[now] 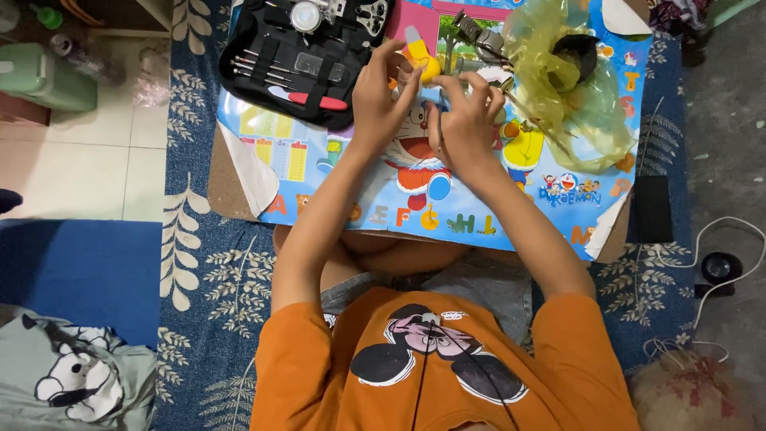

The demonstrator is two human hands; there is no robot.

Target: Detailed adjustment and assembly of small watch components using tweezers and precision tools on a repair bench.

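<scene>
My left hand (381, 92) grips a small yellow tool with a pale tip (420, 54) over a low table (614, 239) covered by a colourful cartoon sheet (447, 199). Right beside it my right hand (465, 120) has its fingers curled around a small object that I cannot make out. The two hands almost touch above the middle of the sheet. A metal watch band (477, 36) lies just beyond my right hand's fingers.
An open black tool case (307, 56) with several slim tools lies at the table's far left. Crumpled yellow plastic (562, 80) with a black piece sits far right. A blue patterned rug (203, 263) lies underneath, a green container (44, 76) left, white cable (722, 239) right.
</scene>
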